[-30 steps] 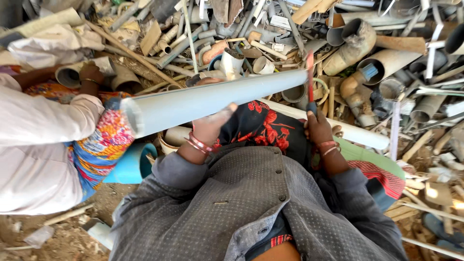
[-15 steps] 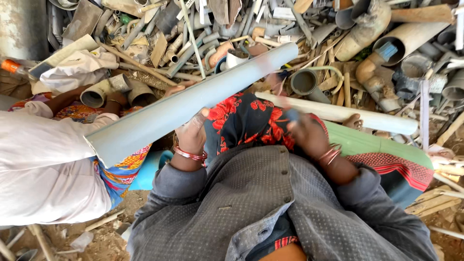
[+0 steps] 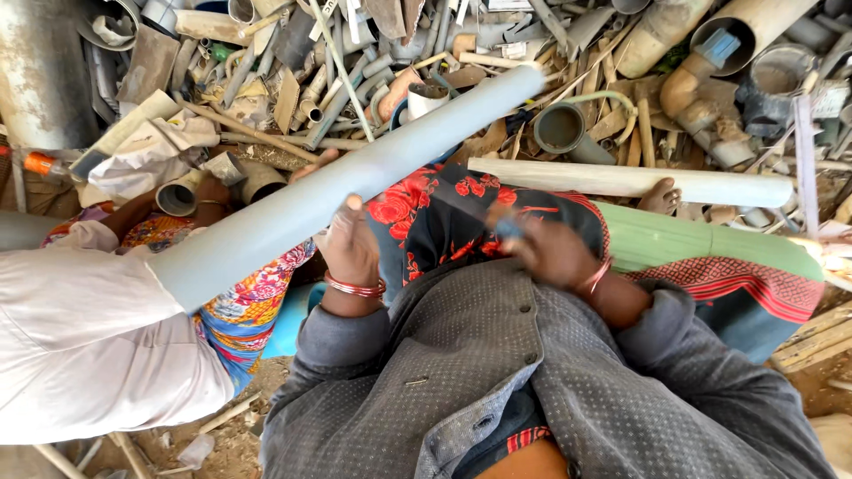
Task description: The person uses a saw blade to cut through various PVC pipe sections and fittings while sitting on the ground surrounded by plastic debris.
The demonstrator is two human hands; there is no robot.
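My left hand [image 3: 351, 248], with red bangles at the wrist, grips a long grey plastic pipe [image 3: 293, 208] from below. The pipe slants from lower left to upper right across my lap. My right hand [image 3: 555, 253] is blurred over the black cloth with red flowers [image 3: 426, 204] on my knees. Its fingers are closed on a small tool with a bluish end [image 3: 510, 229]. Beyond my knees a pale pipe [image 3: 621, 182] lies flat, with a bare foot [image 3: 661, 195] against it.
A person in white cloth [image 3: 80, 346] and a colourful patterned garment [image 3: 240, 310] sits close at my left, one hand [image 3: 213, 191] by a short pipe piece [image 3: 177, 200]. A dense heap of scrap pipes and fittings [image 3: 568, 124] fills the ground ahead.
The grey pipe swung from nearly level to a steep slant, its far end rising to the right. My right hand dropped from beside the pipe down to my lap.
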